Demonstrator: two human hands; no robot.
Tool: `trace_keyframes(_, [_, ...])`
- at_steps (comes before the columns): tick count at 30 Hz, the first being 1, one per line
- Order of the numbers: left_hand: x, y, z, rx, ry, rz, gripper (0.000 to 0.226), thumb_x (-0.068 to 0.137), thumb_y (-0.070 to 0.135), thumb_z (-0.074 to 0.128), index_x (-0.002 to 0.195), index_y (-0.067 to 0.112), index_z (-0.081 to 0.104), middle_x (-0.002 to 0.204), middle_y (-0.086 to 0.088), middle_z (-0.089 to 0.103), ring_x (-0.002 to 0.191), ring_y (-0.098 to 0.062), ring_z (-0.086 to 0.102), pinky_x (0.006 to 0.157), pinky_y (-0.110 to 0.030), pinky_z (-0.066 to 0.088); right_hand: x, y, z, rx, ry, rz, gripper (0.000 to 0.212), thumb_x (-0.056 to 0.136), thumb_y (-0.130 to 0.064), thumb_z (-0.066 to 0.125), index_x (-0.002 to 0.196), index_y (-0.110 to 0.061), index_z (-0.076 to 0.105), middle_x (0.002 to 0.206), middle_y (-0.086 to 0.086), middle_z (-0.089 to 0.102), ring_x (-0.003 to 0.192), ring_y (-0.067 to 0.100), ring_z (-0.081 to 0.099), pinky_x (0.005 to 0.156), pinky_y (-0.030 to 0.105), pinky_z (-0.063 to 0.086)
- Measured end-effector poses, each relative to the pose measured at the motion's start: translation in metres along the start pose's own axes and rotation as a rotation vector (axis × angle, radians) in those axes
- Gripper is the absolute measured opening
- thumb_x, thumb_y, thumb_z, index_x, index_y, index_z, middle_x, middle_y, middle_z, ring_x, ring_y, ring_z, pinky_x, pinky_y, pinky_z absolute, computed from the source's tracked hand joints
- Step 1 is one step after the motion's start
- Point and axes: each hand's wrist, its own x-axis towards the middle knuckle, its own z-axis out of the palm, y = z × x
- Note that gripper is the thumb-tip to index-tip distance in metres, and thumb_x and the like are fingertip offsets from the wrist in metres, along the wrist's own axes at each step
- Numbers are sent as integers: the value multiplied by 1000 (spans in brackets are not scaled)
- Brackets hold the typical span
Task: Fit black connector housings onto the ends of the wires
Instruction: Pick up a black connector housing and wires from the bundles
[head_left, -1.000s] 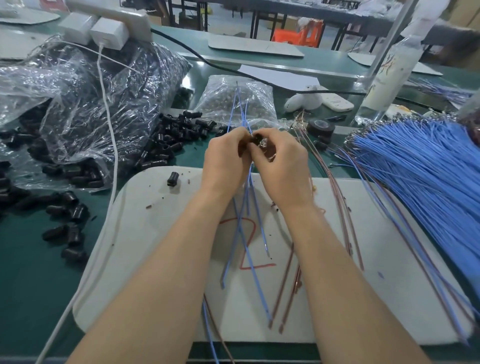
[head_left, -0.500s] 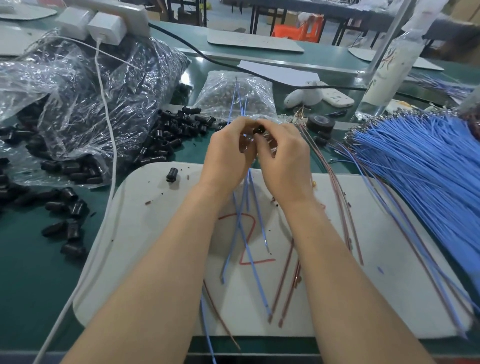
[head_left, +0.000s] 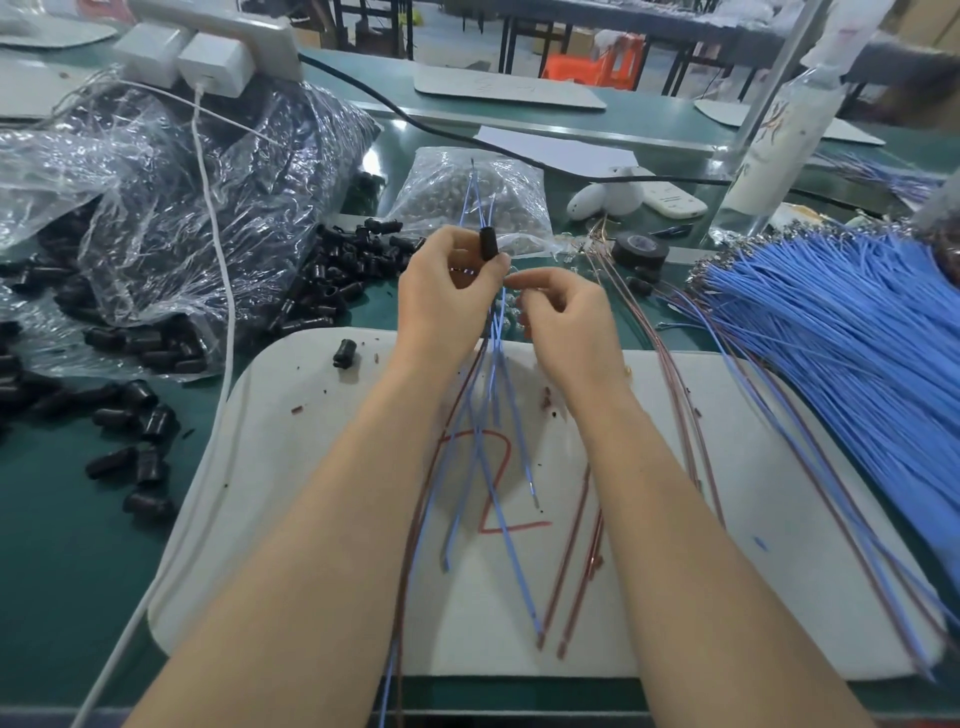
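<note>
Left hand (head_left: 447, 296) pinches a small black cylindrical plastic housing (head_left: 487, 243) among thin blue wires (head_left: 501, 415), while the right hand (head_left: 566, 322) is curled, its hold unclear; half-seated, that housing might slip off.

A red "2" (head_left: 514, 527) is hand-drawn on the white mat (head_left: 311, 519).

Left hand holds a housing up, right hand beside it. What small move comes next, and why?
Likely the right hand brings a wire end to the black housing pinched upright in the left hand: blue wires rise past it, others hang loose below.
</note>
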Motion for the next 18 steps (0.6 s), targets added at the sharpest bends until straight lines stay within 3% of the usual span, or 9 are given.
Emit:
trace_keyframes(3, [1, 0, -1, -52, 9, -57, 13, 83, 19, 71, 81, 22, 59, 76, 6, 65, 74, -10, 63, 76, -29, 53, -2, 0, 5, -14, -73, -34, 11, 90, -17, 58, 92, -17, 69, 79, 3, 70, 78, 20, 65, 79, 38, 53])
trace_keyframes(6, [2, -1, -3, -125, -40, -130, 11, 83, 23, 71, 81, 23, 61, 72, 6, 67, 66, -4, 62, 72, -23, 52, -1, 3, 4, -48, -73, -37, 11, 91, -23, 61, 89, -16, 69, 66, 2, 64, 67, 21, 60, 69, 35, 50])
trace_keyframes(9, [3, -2, -4, -167, -99, -140, 6, 89, 27, 64, 87, 22, 64, 73, 8, 67, 64, 1, 60, 67, -16, 49, 1, 7, 3, -54, -85, -1, 12, 91, -24, 62, 86, -15, 70, 52, -10, 52, 54, 9, 48, 63, 27, 39])
trace_keyframes(14, [4, -5, -4, -104, -111, -94, 8, 89, 24, 65, 82, 24, 63, 71, 7, 66, 62, 2, 58, 66, -15, 46, 2, 10, 3, -129, -59, -20, 11, 90, -20, 62, 87, -15, 71, 50, -13, 48, 49, 1, 45, 54, 11, 33])
trace_keyframes(16, [4, -6, -3, -102, -101, -94, 9, 87, 24, 67, 79, 24, 63, 72, 4, 66, 64, -3, 59, 69, -21, 50, 3, 9, 4, -118, -53, -23, 11, 89, -18, 62, 87, -14, 72, 48, -14, 46, 49, 1, 46, 56, 13, 36])
trace_keyframes(18, [3, -5, -3, -166, -100, -120, 9, 86, 23, 69, 79, 19, 64, 72, -1, 66, 66, -10, 60, 77, -30, 55, 2, 8, 5, -100, -61, -28, 12, 90, -17, 61, 89, -13, 72, 54, -14, 51, 60, 8, 52, 67, 27, 47])
